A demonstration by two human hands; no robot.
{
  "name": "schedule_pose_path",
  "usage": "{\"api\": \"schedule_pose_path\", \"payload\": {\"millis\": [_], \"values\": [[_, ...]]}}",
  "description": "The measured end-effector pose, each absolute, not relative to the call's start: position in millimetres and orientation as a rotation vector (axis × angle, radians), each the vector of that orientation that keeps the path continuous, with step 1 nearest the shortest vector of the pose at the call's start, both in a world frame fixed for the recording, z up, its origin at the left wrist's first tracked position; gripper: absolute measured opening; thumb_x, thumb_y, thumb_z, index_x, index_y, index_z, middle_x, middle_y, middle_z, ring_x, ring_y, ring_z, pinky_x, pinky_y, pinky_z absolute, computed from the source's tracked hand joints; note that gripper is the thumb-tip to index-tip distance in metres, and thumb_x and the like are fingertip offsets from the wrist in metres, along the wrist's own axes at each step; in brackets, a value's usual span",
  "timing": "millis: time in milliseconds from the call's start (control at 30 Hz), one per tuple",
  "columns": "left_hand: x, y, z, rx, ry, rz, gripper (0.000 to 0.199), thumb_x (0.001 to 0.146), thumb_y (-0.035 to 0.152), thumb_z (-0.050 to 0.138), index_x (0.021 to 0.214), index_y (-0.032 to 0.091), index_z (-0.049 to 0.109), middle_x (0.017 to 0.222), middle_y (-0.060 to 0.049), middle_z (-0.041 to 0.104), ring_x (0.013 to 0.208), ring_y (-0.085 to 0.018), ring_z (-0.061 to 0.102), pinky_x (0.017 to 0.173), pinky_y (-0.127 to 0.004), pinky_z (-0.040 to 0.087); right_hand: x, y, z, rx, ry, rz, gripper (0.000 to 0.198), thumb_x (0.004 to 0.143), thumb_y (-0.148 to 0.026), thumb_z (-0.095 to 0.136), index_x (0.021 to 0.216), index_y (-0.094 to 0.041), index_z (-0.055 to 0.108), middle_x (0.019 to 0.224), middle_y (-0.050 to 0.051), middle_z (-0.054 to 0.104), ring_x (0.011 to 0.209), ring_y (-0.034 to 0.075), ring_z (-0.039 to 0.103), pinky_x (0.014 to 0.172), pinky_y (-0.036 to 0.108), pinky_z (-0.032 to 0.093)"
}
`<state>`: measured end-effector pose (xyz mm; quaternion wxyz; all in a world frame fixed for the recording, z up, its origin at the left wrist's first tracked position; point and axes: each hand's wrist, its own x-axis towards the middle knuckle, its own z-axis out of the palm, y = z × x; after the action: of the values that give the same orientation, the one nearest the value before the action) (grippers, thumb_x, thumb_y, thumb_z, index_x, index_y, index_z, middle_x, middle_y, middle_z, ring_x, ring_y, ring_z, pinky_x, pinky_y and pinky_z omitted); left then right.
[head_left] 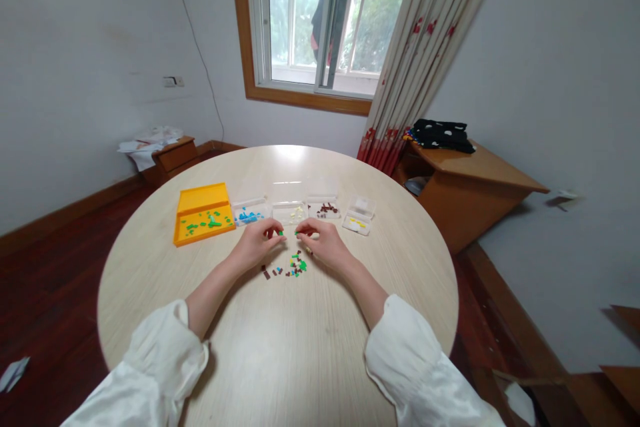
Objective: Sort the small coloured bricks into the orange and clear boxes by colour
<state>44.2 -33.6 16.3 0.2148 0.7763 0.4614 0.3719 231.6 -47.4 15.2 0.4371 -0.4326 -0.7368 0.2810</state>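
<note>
My left hand [259,240] is closed in a pinch above the table, with a small green building brick [281,233] at its fingertips. Facing it a short gap away, my right hand [323,242] pinches another tiny green brick [297,233], partly covered by the fingers. On the table just below both hands lies a loose pile of small bricks [302,266] in green, brown, yellow and blue. Some brown bricks [267,274] are scattered at the pile's left. Wrists and forearms stay apart, in white sleeves.
An open orange case [176,233] with green bricks stands at the left of the round table [280,360]. Clear open boxes hold blue bricks [249,216], cream bricks [297,213], brown bricks [327,209] and yellow bricks [357,223]. A wooden desk [480,173] stands beyond, right.
</note>
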Motion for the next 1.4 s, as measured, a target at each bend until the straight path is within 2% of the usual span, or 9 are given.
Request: {"api": "schedule_pose_path", "payload": {"millis": [167, 467, 633, 767, 1100, 1400], "values": [[46.3, -34.0, 14.2, 2.129, 1.243, 1.028, 0.01, 0.07, 0.027, 0.062, 0.072, 0.018, 0.06, 0.06, 0.004, 0.053, 0.059, -0.012, 0.047, 0.057, -0.023, 0.039, 229.6, -47.6, 14.7, -1.07, -1.815, 0.717, 0.006, 0.075, -0.015, 0.057, 0.078, -0.016, 0.062, 0.075, 0.001, 0.064, 0.071, 0.012, 0.059, 0.071, 0.026, 0.047], [48.0, -33.2, 8.4, 2.121, 1.196, 1.032, 0.016, 0.074, 0.029, 0.058, 0.082, 0.018, 0.067, 0.061, 0.002, 0.06, 0.059, -0.012, 0.051, 0.058, -0.024, 0.041, 226.4, -48.9, 18.0, -1.08, -1.803, 0.699, 0.002, 0.074, -0.017, 0.06, 0.075, -0.016, 0.062, 0.073, 0.001, 0.064, 0.07, 0.012, 0.057, 0.069, 0.025, 0.046], [50.0, -34.5, 9.9, 2.051, 1.132, 1.071, 0.01, 0.072, 0.027, 0.061, 0.078, 0.018, 0.061, 0.069, 0.001, 0.064, 0.063, -0.013, 0.056, 0.062, -0.025, 0.045, 226.4, -48.5, 17.2, -1.061, -1.784, 0.692, 0.003, 0.074, -0.017, 0.061, 0.076, -0.017, 0.064, 0.075, 0.001, 0.066, 0.071, 0.012, 0.058, 0.071, 0.026, 0.047], [51.6, -34.5, 8.6, 1.922, 1.05, 1.088, 0.013, 0.07, 0.029, 0.062, 0.073, 0.018, 0.057, 0.067, 0.001, 0.063, 0.066, -0.013, 0.06, 0.063, -0.025, 0.047, 225.4, -48.7, 16.5, -1.039, -1.759, 0.709, 0.006, 0.073, -0.017, 0.063, 0.078, -0.017, 0.067, 0.078, 0.003, 0.068, 0.073, 0.013, 0.06, 0.072, 0.027, 0.048], [53.7, -31.4, 2.9, 1.776, 0.978, 1.055, 0.024, 0.066, 0.038, 0.068, 0.074, 0.017, 0.058, 0.069, -0.002, 0.067, 0.07, -0.017, 0.065, 0.066, -0.029, 0.051, 223.0, -48.4, 13.6, -1.015, -1.721, 0.754, 0.004, 0.071, -0.016, 0.065, 0.073, -0.016, 0.069, 0.074, 0.003, 0.068, 0.07, 0.013, 0.06, 0.07, 0.026, 0.048], [53.3, -31.6, 4.4, 1.765, 1.002, 1.063, 0.022, 0.063, 0.035, 0.069, 0.071, 0.017, 0.058, 0.066, -0.001, 0.067, 0.067, -0.017, 0.065, 0.064, -0.027, 0.049, 223.0, -45.9, 11.2, -0.979, -1.728, 0.807, 0.01, 0.073, -0.014, 0.061, 0.074, -0.016, 0.071, 0.076, 0.004, 0.07, 0.073, 0.014, 0.062, 0.073, 0.027, 0.048]]}}
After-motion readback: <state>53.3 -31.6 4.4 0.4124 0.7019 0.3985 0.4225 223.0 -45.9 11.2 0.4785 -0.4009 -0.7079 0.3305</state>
